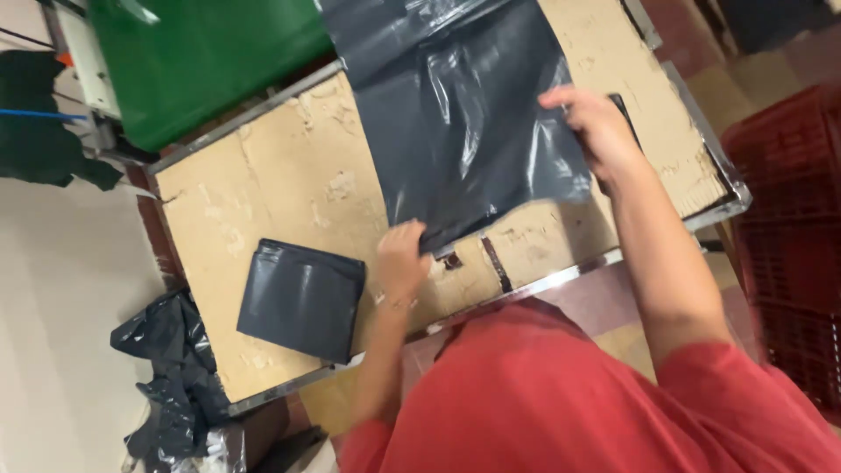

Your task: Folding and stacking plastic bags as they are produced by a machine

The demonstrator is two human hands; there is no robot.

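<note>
While a folded grey bag (302, 298) lies lower left on the bench (289, 166), left hand (401, 260) pinches the big grey plastic bag's (464, 123) near edge, right hand (596, 127) grips its right side, centre frame.

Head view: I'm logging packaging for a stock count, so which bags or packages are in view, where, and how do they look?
Flat bag: spread on worktable, dark grey glossy plastic, left hand and right hand grip its edges.
Folded bag: table's near-left corner, dark grey square.
Crumpled bags: below table's left, black.
</note>
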